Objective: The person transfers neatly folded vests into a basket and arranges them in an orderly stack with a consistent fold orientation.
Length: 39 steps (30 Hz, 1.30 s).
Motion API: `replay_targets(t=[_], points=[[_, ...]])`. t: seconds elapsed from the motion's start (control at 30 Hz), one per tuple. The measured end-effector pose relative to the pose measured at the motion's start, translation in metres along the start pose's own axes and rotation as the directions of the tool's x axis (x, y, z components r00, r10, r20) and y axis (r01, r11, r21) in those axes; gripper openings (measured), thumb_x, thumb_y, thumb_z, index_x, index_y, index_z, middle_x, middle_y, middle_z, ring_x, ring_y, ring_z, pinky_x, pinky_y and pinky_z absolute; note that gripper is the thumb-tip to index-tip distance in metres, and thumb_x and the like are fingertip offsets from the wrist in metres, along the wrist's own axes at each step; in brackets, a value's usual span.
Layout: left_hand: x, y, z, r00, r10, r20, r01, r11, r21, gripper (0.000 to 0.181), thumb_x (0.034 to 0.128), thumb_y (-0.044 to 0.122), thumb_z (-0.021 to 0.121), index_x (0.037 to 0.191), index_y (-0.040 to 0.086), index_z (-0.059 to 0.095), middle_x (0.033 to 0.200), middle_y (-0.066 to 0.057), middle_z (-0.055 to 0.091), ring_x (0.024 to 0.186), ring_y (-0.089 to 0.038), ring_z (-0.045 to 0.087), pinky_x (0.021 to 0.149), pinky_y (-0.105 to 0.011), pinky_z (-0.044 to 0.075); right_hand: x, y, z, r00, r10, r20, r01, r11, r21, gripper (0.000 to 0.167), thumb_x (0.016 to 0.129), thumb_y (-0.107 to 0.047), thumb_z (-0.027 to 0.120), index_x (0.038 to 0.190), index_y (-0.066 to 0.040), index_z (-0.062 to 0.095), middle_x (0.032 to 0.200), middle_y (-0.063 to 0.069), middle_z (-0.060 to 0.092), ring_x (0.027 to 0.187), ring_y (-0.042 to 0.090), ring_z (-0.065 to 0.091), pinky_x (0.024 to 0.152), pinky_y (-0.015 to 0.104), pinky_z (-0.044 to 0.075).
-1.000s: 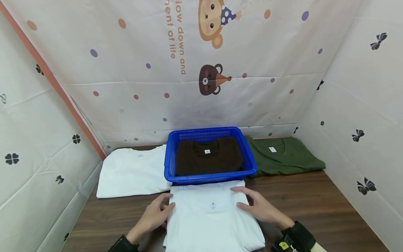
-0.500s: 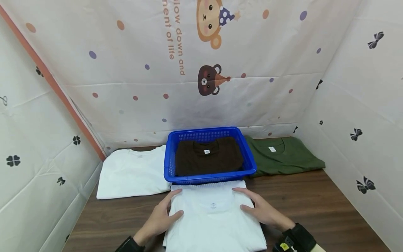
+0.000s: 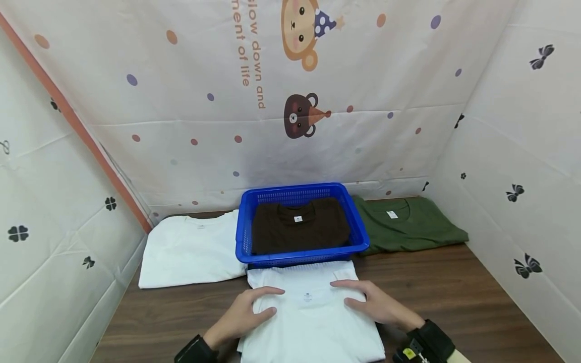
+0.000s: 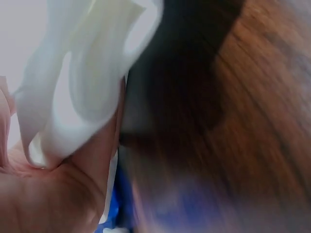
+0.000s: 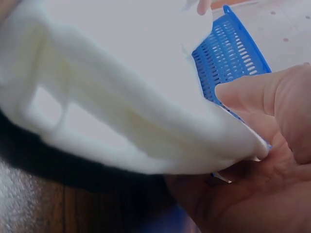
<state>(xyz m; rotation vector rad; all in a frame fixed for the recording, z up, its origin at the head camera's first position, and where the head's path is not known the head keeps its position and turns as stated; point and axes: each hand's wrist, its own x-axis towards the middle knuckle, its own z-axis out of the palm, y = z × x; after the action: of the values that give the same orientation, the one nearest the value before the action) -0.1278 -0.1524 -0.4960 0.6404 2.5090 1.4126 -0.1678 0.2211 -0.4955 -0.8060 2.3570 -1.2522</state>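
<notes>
A folded white T-shirt (image 3: 313, 333) with a small printed neck mark lies in front of the blue basket in the head view. My left hand (image 3: 240, 315) grips its left side, thumb and index finger on top. In the left wrist view the folded edge (image 4: 92, 92) sits deep in that hand. At the opposite side my right hand (image 3: 383, 303) holds the shirt. The right wrist view has the right thumb (image 5: 252, 92) above the fabric edge and the other fingers under it. The remaining left fingers are hidden beneath the cloth in the head view.
Behind the shirt stands a blue basket (image 3: 242, 229) with a folded dark brown T-shirt (image 3: 299, 237) inside. To its left lies another folded white shirt (image 3: 190, 254), to its right a green one (image 3: 408, 227). Printed fabric walls (image 3: 181, 151) enclose the wooden table (image 3: 436, 292).
My left hand has moved inward to the right, its thumb and index finger now farther over the shirt. The right index fingertip has shifted slightly toward me. Basket and other shirts stay put.
</notes>
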Motion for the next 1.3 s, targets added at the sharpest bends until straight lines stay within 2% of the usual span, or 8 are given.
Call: replay_targets(t=[0.1, 0.27, 0.37, 0.63, 0.93, 1.07, 1.17, 1.3], points=[[0.001, -0.001, 0.002, 1.000, 0.001, -0.010, -0.001, 1.000, 0.018, 0.032, 0.0989, 0.021, 0.069, 0.131, 0.021, 0.072, 0.132, 0.004, 0.069, 0.128, -0.025, 0.059, 0.104, -0.048, 0.049, 0.000, -0.001, -0.001, 1.000, 0.004, 0.010, -0.004, 1.000, 0.008, 0.039, 0.104, -0.020, 0.061, 0.143, -0.016, 0.062, 0.147, 0.009, 0.058, 0.141, 0.038, 0.043, 0.110, 0.035, 0.039], [0.000, -0.005, 0.002, 0.999, -0.014, -0.038, 0.017, 0.997, 0.079, 0.034, 0.0958, 0.014, 0.070, 0.129, 0.017, 0.073, 0.130, -0.001, 0.070, 0.125, -0.027, 0.061, 0.101, -0.048, 0.051, 0.000, -0.001, 0.000, 0.999, 0.036, 0.017, -0.036, 0.999, 0.034, 0.042, 0.104, -0.017, 0.061, 0.145, -0.012, 0.060, 0.151, 0.015, 0.054, 0.143, 0.046, 0.038, 0.112, 0.065, 0.034], [-0.002, -0.007, 0.002, 0.998, -0.007, -0.056, 0.013, 0.994, 0.112, 0.036, 0.0944, 0.011, 0.071, 0.130, 0.014, 0.072, 0.131, -0.003, 0.070, 0.124, -0.027, 0.061, 0.100, -0.046, 0.052, 0.001, 0.000, 0.000, 0.999, 0.046, 0.020, -0.046, 0.998, 0.044, 0.044, 0.104, -0.014, 0.061, 0.147, -0.008, 0.056, 0.154, 0.019, 0.049, 0.145, 0.049, 0.034, 0.111, 0.073, 0.027], [-0.007, 0.003, -0.003, 0.994, 0.037, -0.107, -0.022, 0.990, 0.142, 0.040, 0.0920, 0.005, 0.071, 0.131, 0.018, 0.072, 0.131, 0.000, 0.070, 0.123, -0.025, 0.062, 0.100, -0.043, 0.052, 0.000, 0.002, 0.001, 0.999, 0.047, 0.004, -0.047, 0.998, 0.039, 0.051, 0.103, -0.013, 0.062, 0.152, -0.005, 0.050, 0.157, 0.021, 0.043, 0.148, 0.050, 0.027, 0.113, 0.072, 0.021], [-0.010, 0.022, -0.008, 0.990, 0.038, -0.136, -0.016, 0.987, 0.157, 0.048, 0.0905, 0.001, 0.071, 0.134, 0.022, 0.069, 0.134, 0.004, 0.068, 0.125, -0.020, 0.060, 0.102, -0.041, 0.051, -0.004, 0.004, 0.001, 0.998, 0.050, -0.038, -0.049, 0.999, 0.023, 0.058, 0.103, -0.017, 0.064, 0.156, -0.007, 0.044, 0.158, 0.021, 0.042, 0.147, 0.048, 0.030, 0.112, 0.072, 0.023], [-0.011, 0.034, -0.013, 0.993, 0.030, -0.118, -0.013, 0.990, 0.143, 0.049, 0.0910, 0.000, 0.070, 0.136, 0.021, 0.068, 0.136, 0.003, 0.066, 0.125, -0.019, 0.060, 0.101, -0.039, 0.052, -0.010, 0.000, 0.001, 0.996, 0.067, -0.055, -0.066, 0.998, 0.009, 0.060, 0.102, -0.020, 0.065, 0.157, -0.010, 0.043, 0.159, 0.018, 0.042, 0.148, 0.045, 0.031, 0.115, 0.067, 0.027], [-0.013, 0.042, -0.016, 0.994, 0.038, -0.102, -0.025, 0.991, 0.132, 0.049, 0.0915, 0.000, 0.070, 0.137, 0.020, 0.067, 0.136, 0.004, 0.066, 0.124, -0.017, 0.060, 0.099, -0.036, 0.052, -0.016, -0.005, 0.000, 0.995, 0.065, -0.075, -0.066, 0.998, -0.015, 0.060, 0.102, -0.024, 0.066, 0.157, -0.015, 0.043, 0.159, 0.014, 0.043, 0.147, 0.042, 0.033, 0.118, 0.045, 0.034], [-0.016, 0.051, -0.022, 0.990, 0.065, -0.122, -0.047, 0.988, 0.145, 0.049, 0.0908, 0.001, 0.071, 0.135, 0.024, 0.068, 0.134, 0.007, 0.067, 0.119, -0.014, 0.063, 0.096, -0.034, 0.054, -0.024, -0.017, -0.005, 0.994, 0.024, -0.110, -0.028, 0.999, -0.041, 0.061, 0.102, -0.029, 0.066, 0.157, -0.018, 0.043, 0.159, 0.010, 0.045, 0.146, 0.036, 0.036, 0.111, 0.021, 0.034]])
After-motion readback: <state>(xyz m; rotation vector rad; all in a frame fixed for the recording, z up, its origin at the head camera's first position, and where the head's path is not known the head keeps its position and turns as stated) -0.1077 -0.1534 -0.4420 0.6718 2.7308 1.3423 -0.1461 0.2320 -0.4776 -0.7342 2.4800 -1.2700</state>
